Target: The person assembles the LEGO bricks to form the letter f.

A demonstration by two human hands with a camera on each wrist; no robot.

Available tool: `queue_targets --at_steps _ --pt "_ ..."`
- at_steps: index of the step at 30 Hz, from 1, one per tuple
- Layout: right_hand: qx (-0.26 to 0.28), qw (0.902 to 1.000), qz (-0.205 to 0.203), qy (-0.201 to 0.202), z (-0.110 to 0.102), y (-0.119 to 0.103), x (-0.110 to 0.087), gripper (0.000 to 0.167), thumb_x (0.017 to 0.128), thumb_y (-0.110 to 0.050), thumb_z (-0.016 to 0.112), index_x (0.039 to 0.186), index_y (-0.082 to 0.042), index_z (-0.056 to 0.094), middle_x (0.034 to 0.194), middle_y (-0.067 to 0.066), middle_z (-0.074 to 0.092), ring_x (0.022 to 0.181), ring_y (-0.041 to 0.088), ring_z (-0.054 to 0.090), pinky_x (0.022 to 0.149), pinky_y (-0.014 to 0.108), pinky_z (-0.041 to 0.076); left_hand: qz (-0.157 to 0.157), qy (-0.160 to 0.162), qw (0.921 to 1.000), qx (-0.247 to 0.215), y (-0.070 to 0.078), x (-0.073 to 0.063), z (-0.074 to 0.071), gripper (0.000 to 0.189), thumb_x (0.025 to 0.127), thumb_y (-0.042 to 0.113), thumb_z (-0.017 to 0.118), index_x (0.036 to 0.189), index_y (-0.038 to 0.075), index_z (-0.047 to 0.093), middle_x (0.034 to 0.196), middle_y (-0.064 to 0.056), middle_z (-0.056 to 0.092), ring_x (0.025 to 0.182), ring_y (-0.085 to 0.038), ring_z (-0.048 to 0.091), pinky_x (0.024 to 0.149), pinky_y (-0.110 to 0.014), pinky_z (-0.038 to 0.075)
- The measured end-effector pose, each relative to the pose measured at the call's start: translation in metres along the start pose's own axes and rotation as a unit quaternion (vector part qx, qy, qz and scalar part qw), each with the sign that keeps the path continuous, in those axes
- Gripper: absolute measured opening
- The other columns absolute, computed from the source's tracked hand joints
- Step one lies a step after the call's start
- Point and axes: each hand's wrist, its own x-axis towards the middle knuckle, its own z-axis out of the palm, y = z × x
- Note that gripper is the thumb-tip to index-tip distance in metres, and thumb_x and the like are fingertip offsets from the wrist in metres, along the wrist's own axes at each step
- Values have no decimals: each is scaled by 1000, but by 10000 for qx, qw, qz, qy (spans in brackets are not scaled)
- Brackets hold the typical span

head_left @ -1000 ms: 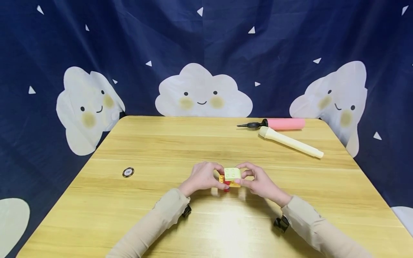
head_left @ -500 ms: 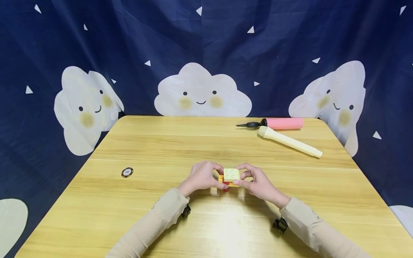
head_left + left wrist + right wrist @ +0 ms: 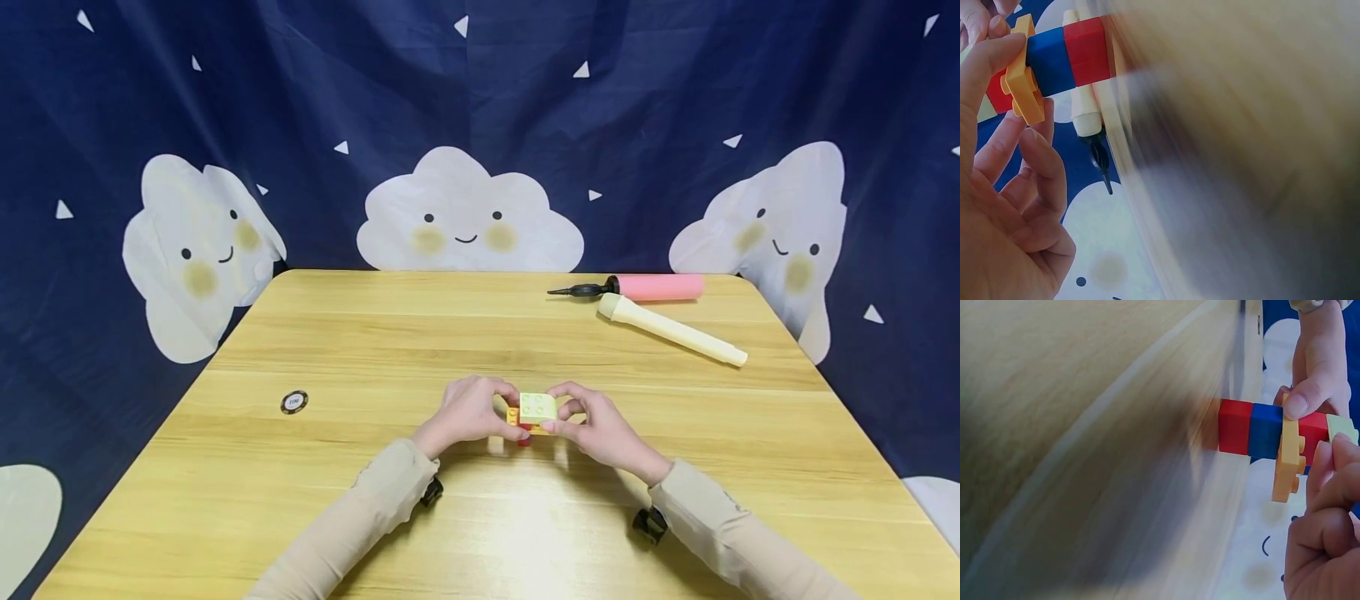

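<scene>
A short tower of toy building bricks stands on the table between both hands. From the bottom it has a red brick (image 3: 1234,427), a blue brick (image 3: 1265,431), an orange plate (image 3: 1287,465) that juts out sideways, another red brick (image 3: 1314,430) and a light green brick (image 3: 537,407) on top. My left hand (image 3: 472,408) grips the tower around the orange plate, thumb on its near side. With thumb and fingertips, my right hand (image 3: 603,429) pinches the light green brick, which has one rounded side. In the head view the blue brick is hidden.
On the wooden table (image 3: 360,333), a pink hand pump (image 3: 660,287) with a black nozzle lies at the back right. A cream-coloured stick (image 3: 675,332) lies just in front of it. To the left is a round chip (image 3: 294,402). A dark blue curtain (image 3: 315,75) hangs behind.
Both hands keep their hold and barely move. The light green brick covers slightly more of the orange plate beneath it. The whole head view drifts a little.
</scene>
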Motion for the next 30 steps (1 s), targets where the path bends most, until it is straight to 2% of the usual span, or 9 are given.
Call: queue_targets --at_steps 8,16,22,26,30 --pt "-512 9985 -66 162 0 -2 1 34 85 -13 71 115 -3 59 79 6 64 56 11 48 45 22 38 -39 -4 10000 -24 1 1 0 29 63 48 81 85 32 69 96 18 69 70 -5 50 71 -33 37" --pt "-423 9990 -70 113 0 -1 1 35 85 -13 71 115 -1 58 79 7 64 56 10 48 44 22 38 -121 -45 9999 -48 1 1 0 29 64 48 82 85 33 69 103 17 70 84 -9 58 78 -37 38" --pt "-245 9996 85 134 0 1 -2 40 86 -13 70 121 0 56 79 7 65 50 8 45 43 20 37 -77 -12 10000 -58 1 1 1 29 64 49 82 85 32 70 103 16 70 82 -8 58 75 -36 38" --pt "-743 9965 -126 375 0 1 -5 51 81 -19 76 125 -2 57 74 -1 65 55 10 48 52 21 38 -64 14 10000 -30 0 0 2 28 63 48 82 83 32 69 104 16 70 83 -9 59 74 -35 38" --pt "-1511 9861 -285 636 -2 1 -7 59 72 -23 83 122 -5 58 73 -5 64 59 10 50 58 23 39 -33 48 10000 -48 -1 0 2 29 63 48 82 83 32 70 105 15 70 85 -9 60 75 -36 38"
